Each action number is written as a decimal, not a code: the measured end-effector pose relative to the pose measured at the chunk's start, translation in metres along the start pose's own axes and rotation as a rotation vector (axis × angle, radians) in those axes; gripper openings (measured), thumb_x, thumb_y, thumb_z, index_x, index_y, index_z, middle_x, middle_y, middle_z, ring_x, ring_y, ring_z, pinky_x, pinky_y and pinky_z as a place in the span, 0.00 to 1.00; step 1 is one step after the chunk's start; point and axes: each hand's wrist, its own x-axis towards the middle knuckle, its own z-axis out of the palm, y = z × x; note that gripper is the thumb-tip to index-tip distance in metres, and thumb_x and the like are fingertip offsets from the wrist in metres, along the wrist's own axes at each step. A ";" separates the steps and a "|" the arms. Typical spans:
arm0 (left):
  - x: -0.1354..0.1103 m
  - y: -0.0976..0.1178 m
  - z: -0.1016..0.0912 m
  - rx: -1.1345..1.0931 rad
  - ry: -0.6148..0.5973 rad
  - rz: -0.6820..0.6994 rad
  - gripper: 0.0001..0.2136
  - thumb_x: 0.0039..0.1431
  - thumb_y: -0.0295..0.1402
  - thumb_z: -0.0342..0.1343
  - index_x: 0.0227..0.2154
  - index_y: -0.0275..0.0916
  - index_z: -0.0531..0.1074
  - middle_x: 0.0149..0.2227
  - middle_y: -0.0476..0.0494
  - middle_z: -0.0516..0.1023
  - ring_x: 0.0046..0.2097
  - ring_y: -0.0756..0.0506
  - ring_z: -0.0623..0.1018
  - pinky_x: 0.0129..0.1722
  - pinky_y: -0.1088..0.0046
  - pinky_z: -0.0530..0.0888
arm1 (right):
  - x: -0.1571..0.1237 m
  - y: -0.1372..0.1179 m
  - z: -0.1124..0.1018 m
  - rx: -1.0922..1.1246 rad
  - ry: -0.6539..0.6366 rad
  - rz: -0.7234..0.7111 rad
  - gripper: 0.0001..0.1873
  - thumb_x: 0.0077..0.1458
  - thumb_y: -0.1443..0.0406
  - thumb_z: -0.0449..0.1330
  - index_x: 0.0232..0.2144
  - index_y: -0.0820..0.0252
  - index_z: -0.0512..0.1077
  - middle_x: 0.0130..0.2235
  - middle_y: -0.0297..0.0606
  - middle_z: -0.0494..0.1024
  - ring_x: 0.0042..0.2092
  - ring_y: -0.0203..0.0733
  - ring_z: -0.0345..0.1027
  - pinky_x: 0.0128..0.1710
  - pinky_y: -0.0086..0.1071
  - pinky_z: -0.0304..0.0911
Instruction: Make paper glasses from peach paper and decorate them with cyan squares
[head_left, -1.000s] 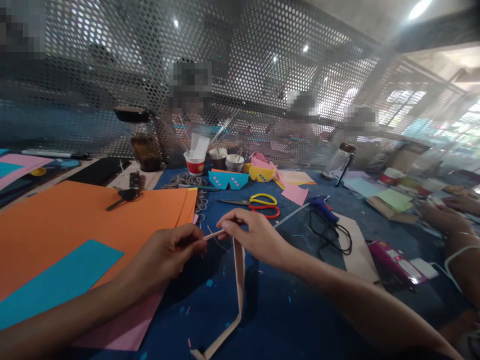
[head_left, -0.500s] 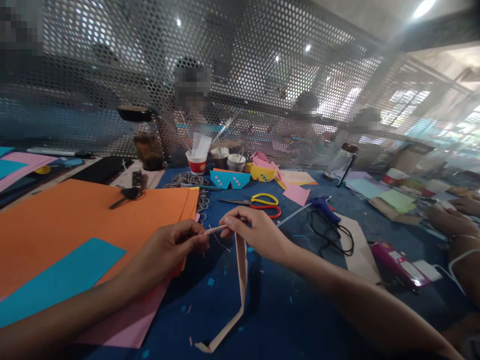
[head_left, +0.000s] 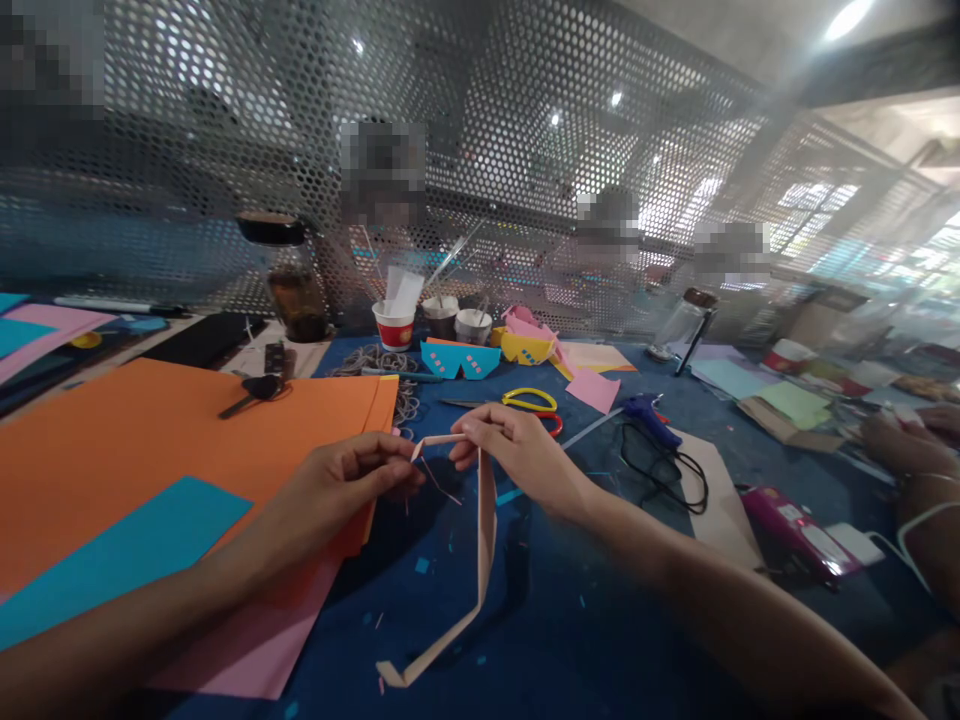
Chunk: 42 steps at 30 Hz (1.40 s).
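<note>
A long, narrow strip of pale pink paper (head_left: 487, 520) hangs from my right hand (head_left: 506, 450), bent partway down, its tail slanting toward the near left. Thumb and fingers of that hand pinch it near the top. From there a short folded end runs leftward to my left hand (head_left: 367, 478), whose closed fingers grip its bent tip. Just beyond my right hand lie scissors (head_left: 529, 401) with one yellow and one red handle loop, partly covered by the hand. Blue and pink paper scraps (head_left: 422, 565) dot the blue tabletop (head_left: 600, 640).
At left lie large orange sheets (head_left: 300, 420) with a blue piece (head_left: 142, 550) on top. Paper glasses (head_left: 460, 359) and cups (head_left: 394, 325) stand along the perforated metal screen (head_left: 480, 120). A glue gun (head_left: 651, 415) and magenta device (head_left: 799, 535) lie right, near another person's hands (head_left: 900, 440).
My right hand has moved slightly right and my left fingers have loosened a little, exposing more of the folded strip end. The strip's lower tail has shifted left.
</note>
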 end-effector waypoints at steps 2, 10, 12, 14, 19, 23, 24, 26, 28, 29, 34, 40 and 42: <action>-0.002 0.002 0.000 -0.017 0.010 -0.029 0.12 0.61 0.45 0.72 0.42 0.45 0.84 0.38 0.45 0.88 0.42 0.43 0.85 0.44 0.67 0.81 | 0.001 -0.001 0.000 0.008 0.019 -0.001 0.07 0.73 0.63 0.59 0.42 0.58 0.76 0.36 0.37 0.84 0.35 0.38 0.82 0.38 0.31 0.74; 0.001 0.013 -0.001 0.101 0.087 -0.030 0.19 0.57 0.54 0.70 0.42 0.45 0.85 0.39 0.42 0.89 0.44 0.37 0.87 0.48 0.58 0.84 | 0.004 0.004 -0.005 0.010 0.111 -0.054 0.06 0.71 0.62 0.58 0.47 0.55 0.74 0.36 0.34 0.84 0.35 0.39 0.82 0.37 0.32 0.73; 0.003 0.017 -0.004 0.177 0.149 0.002 0.20 0.58 0.56 0.68 0.42 0.46 0.85 0.41 0.42 0.89 0.47 0.35 0.87 0.53 0.54 0.84 | 0.005 0.007 -0.007 -0.049 0.143 -0.084 0.08 0.70 0.61 0.59 0.48 0.54 0.76 0.36 0.34 0.84 0.37 0.40 0.81 0.40 0.34 0.72; 0.003 0.022 -0.008 0.238 0.191 0.035 0.22 0.60 0.58 0.65 0.43 0.45 0.84 0.45 0.41 0.89 0.50 0.34 0.87 0.57 0.51 0.82 | 0.005 0.010 -0.009 -0.099 0.174 -0.094 0.09 0.69 0.60 0.60 0.48 0.54 0.77 0.36 0.34 0.84 0.40 0.41 0.79 0.42 0.34 0.71; 0.002 0.030 -0.014 0.398 0.320 0.121 0.22 0.62 0.59 0.59 0.43 0.47 0.83 0.49 0.43 0.88 0.53 0.33 0.86 0.60 0.54 0.80 | 0.004 0.013 -0.015 -0.157 0.214 -0.059 0.11 0.68 0.59 0.60 0.47 0.56 0.77 0.39 0.36 0.83 0.45 0.43 0.78 0.47 0.36 0.69; 0.000 0.033 -0.017 0.626 0.373 0.172 0.20 0.66 0.57 0.54 0.44 0.51 0.83 0.49 0.48 0.88 0.54 0.34 0.84 0.56 0.60 0.81 | -0.006 0.017 -0.022 -0.202 0.229 -0.003 0.14 0.67 0.57 0.61 0.49 0.57 0.77 0.43 0.39 0.83 0.46 0.45 0.78 0.43 0.36 0.69; -0.001 0.033 -0.018 0.656 0.372 0.182 0.19 0.67 0.56 0.54 0.43 0.51 0.82 0.49 0.48 0.88 0.54 0.34 0.84 0.55 0.61 0.81 | -0.010 0.019 -0.024 -0.212 0.230 0.013 0.15 0.67 0.57 0.61 0.50 0.57 0.76 0.43 0.39 0.83 0.45 0.45 0.78 0.42 0.35 0.70; -0.002 0.032 -0.020 0.707 0.374 0.211 0.19 0.68 0.56 0.53 0.43 0.51 0.82 0.47 0.50 0.88 0.51 0.35 0.84 0.52 0.63 0.80 | -0.017 0.025 -0.027 -0.216 0.234 0.044 0.15 0.67 0.56 0.61 0.50 0.57 0.76 0.42 0.39 0.83 0.44 0.45 0.78 0.40 0.35 0.71; -0.003 0.032 -0.022 0.757 0.385 0.236 0.19 0.68 0.55 0.52 0.45 0.52 0.81 0.45 0.51 0.87 0.47 0.37 0.85 0.50 0.64 0.79 | -0.023 0.031 -0.030 -0.210 0.227 0.062 0.15 0.67 0.56 0.61 0.51 0.57 0.75 0.41 0.39 0.82 0.42 0.45 0.78 0.39 0.35 0.72; -0.003 0.031 -0.023 0.776 0.384 0.248 0.19 0.68 0.55 0.52 0.45 0.51 0.81 0.44 0.51 0.87 0.45 0.38 0.84 0.48 0.64 0.79 | -0.025 0.033 -0.031 -0.220 0.223 0.061 0.15 0.68 0.56 0.60 0.51 0.57 0.74 0.42 0.39 0.82 0.42 0.44 0.78 0.38 0.35 0.73; -0.006 0.032 -0.023 0.851 0.310 0.243 0.19 0.68 0.54 0.53 0.45 0.48 0.81 0.41 0.48 0.87 0.42 0.38 0.85 0.44 0.63 0.78 | -0.033 0.032 -0.037 -0.428 0.216 0.009 0.14 0.72 0.55 0.56 0.49 0.56 0.74 0.35 0.36 0.82 0.34 0.42 0.78 0.36 0.35 0.70; -0.006 0.026 -0.018 0.787 0.223 0.197 0.18 0.68 0.54 0.54 0.45 0.52 0.82 0.43 0.46 0.89 0.45 0.33 0.87 0.48 0.58 0.81 | -0.038 0.026 -0.037 -0.754 0.205 -0.028 0.16 0.76 0.56 0.50 0.46 0.55 0.76 0.33 0.36 0.83 0.35 0.46 0.78 0.36 0.34 0.62; -0.004 0.020 -0.018 0.756 0.199 0.183 0.18 0.67 0.55 0.55 0.46 0.53 0.82 0.46 0.44 0.90 0.48 0.32 0.87 0.51 0.56 0.81 | -0.038 0.028 -0.037 -0.837 0.199 -0.036 0.17 0.77 0.56 0.50 0.45 0.54 0.76 0.37 0.38 0.85 0.38 0.47 0.80 0.37 0.34 0.60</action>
